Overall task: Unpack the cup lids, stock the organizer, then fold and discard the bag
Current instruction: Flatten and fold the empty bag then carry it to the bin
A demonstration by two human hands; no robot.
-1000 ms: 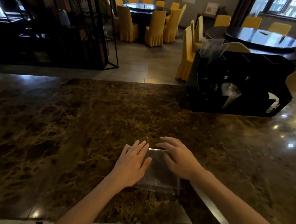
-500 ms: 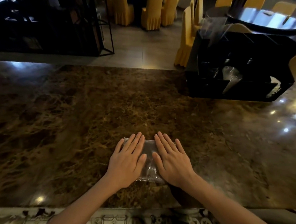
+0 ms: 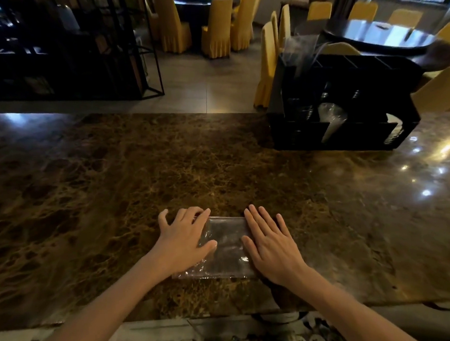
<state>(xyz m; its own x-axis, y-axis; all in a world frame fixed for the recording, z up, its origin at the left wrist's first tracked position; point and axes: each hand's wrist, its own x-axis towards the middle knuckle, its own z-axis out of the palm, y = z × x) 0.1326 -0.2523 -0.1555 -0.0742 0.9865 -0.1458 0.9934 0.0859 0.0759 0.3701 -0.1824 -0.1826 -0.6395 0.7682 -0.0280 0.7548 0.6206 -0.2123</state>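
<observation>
**Bag pressed flat, folding underway**

Big brown marble desk (image 3: 114, 190) takes up most of the room in front of the person, glossy w/ light spots on the right. Behind it: dining hall w/ yellow-covered chairs (image 3: 217, 25) round dark tables, a black metal shelf frame (image 3: 79, 47) at left.

On the desk's far right sits the black organizer (image 3: 346, 105), well apart from the hands. Clear cup lids (image 3: 330, 116) show in a front compartment, some white ones at the right end, and thin clear plastic sticks up from a back corner. Looks stocked already, I'd say.

Near the desk's front edge, centre: the clear plastic bag (image 3: 224, 249), folded to a small flat rectangle, lying between the two hands. Left hand (image 3: 183, 241) is spread wide, fingers straight, palm on the bag's left edge, gripping nothing. Right hand (image 3: 272, 244) same: flat, fingers straight and together, pressing the right edge.

Handling, my guess: v. light, thin, soft film, slippery on polished stone, likely to spring back open if released. Best pinched at an edge or corner while the other palm pins it; then picked up by the folded stack.

No brand, label or writing readable on bag or organizer; a wall sign far back is too small to read.
</observation>
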